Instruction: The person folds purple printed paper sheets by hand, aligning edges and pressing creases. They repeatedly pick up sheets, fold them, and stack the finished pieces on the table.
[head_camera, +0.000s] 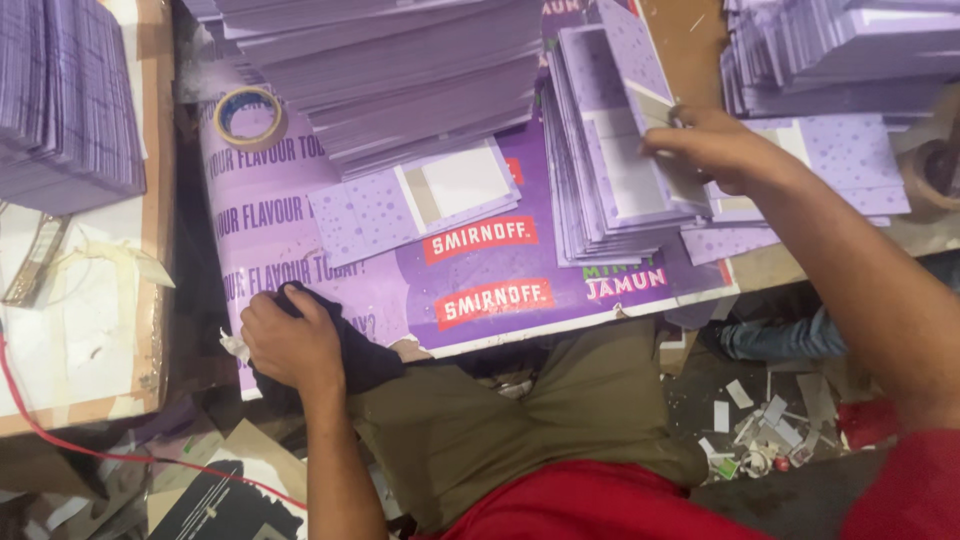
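Observation:
My left hand (290, 340) is closed on a dark cloth (365, 355) at the near edge of a large purple printed board (470, 270) that lies across my lap. My right hand (715, 150) reaches up and to the right, its fingers gripping a purple dotted card (640, 60) tilted above a stack of like cards (615, 180). A few loose purple cards with white panels (415, 200) lie flat on the board between my hands.
Tall piles of purple cards stand at the back centre (400, 70), back right (840, 50) and far left (60, 100). A tape roll (248, 117) sits on the board's upper left. Paper scraps litter the floor (770, 425). A red cable (60, 440) runs lower left.

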